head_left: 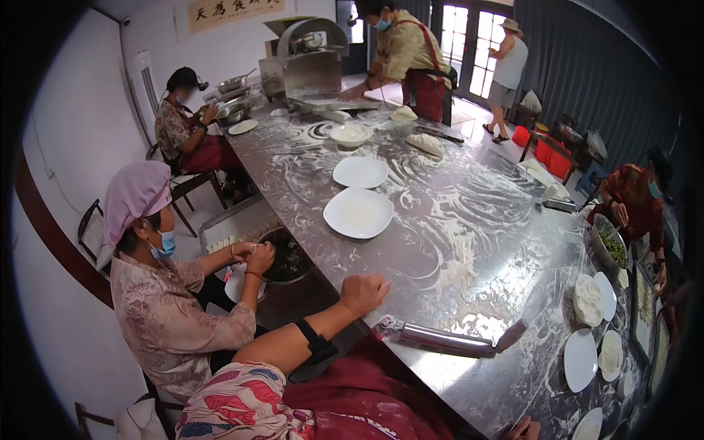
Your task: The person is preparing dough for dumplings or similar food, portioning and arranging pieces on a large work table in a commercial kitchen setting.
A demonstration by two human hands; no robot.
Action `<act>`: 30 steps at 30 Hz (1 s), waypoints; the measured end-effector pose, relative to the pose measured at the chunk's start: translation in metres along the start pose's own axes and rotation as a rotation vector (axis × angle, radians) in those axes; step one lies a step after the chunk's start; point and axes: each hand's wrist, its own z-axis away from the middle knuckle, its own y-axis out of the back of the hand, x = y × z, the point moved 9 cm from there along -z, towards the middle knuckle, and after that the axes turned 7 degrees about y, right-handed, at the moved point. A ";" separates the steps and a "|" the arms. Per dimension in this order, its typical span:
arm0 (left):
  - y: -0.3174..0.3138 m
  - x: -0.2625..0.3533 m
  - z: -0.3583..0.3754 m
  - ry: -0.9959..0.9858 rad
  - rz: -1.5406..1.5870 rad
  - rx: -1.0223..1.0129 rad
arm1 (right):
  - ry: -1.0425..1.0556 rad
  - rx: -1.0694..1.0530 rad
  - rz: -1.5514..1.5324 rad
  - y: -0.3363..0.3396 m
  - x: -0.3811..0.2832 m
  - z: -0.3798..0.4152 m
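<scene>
My left hand (366,294) rests as a closed fist on the near edge of the floured metal table (422,264), and nothing shows in it. A dark strap circles that forearm. Just right of the fist lies a metal rolling pin (449,342) with a handle at each end, apart from the hand. Only a small part of my right hand (523,430) shows at the bottom edge, by the table's edge; its fingers are mostly hidden. Two white plates, one nearer (358,213) and one farther (360,172), lie beyond my left hand.
At left, a person in a pink cap (139,194) works over a bowl of dark filling (284,257). Dough (425,144), a knife (438,135) and a flour bowl (351,135) sit farther back. Several plates and a bowl of greens (611,246) line the right side. Co-workers stand around.
</scene>
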 end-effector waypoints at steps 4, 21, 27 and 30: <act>0.001 0.001 0.000 -0.004 0.007 -0.007 | 0.008 0.002 0.016 -0.001 0.000 0.000; 0.001 0.001 0.000 -0.022 0.006 0.011 | 0.020 -0.002 0.059 0.000 -0.002 -0.001; 0.000 0.001 0.001 -0.024 -0.005 0.016 | 0.022 -0.008 0.055 -0.001 0.000 0.000; -0.001 0.000 0.001 -0.026 -0.004 0.018 | 0.014 -0.041 0.064 -0.004 0.003 0.002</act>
